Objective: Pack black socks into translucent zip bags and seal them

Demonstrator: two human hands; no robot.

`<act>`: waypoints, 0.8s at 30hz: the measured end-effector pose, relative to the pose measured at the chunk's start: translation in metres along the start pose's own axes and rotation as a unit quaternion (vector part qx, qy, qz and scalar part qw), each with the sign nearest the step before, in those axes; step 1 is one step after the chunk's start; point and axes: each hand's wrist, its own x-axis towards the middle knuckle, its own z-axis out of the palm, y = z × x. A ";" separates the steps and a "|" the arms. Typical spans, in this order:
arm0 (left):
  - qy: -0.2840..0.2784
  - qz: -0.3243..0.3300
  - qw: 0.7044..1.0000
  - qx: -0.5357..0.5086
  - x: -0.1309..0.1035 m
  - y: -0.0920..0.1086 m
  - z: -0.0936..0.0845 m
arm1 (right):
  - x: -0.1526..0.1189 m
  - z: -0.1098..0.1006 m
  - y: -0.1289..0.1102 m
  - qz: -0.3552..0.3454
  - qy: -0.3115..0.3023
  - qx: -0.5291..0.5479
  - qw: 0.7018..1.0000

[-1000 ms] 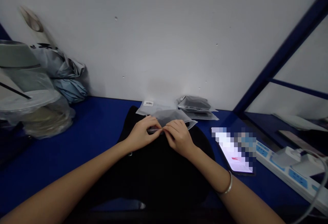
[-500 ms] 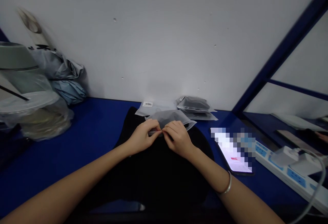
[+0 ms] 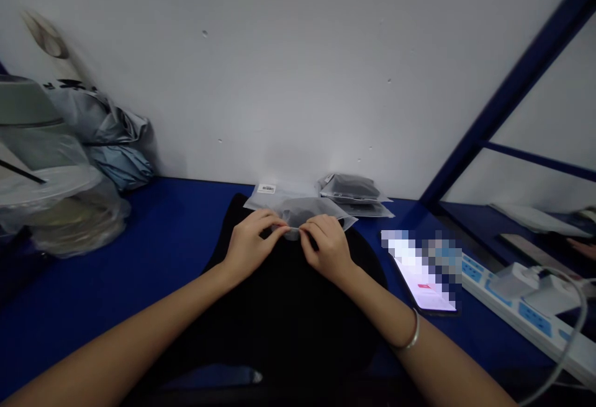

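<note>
Fingertips of my left hand [image 3: 251, 242] pinch the near edge of a frosted zip bag [image 3: 302, 207]. My right hand [image 3: 328, 245] pinches the same edge a little to the right, so a short stretch of the edge shows between the two hands. Something dark shows faintly through the bag; I cannot make out what it is. Under the hands and bag spreads a black cloth-like item [image 3: 288, 320]. Just behind lies another frosted bag with a barcode label [image 3: 267, 188].
Filled zip bags [image 3: 356, 188] are stacked by the wall. On the right lie a lit phone [image 3: 419, 277] and a power strip [image 3: 535, 317] with plugged-in chargers and a white cable. To the left stand a plastic-wrapped container [image 3: 69, 208] and a folded blue umbrella [image 3: 123, 165].
My hands have moved slightly apart along the bag's edge, baring a short piece of it between the fingertips. The view has shifted slightly.
</note>
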 end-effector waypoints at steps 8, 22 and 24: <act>0.039 0.101 0.991 0.076 -0.006 -0.006 0.004 | 0.000 0.003 0.001 -0.010 -0.017 0.027 0.999; 0.021 0.128 0.981 0.147 -0.009 -0.015 0.012 | 0.001 0.009 0.001 0.005 -0.026 0.015 1.000; 0.023 0.116 0.983 0.142 -0.008 -0.014 0.010 | 0.000 0.009 0.002 0.011 -0.021 0.017 1.000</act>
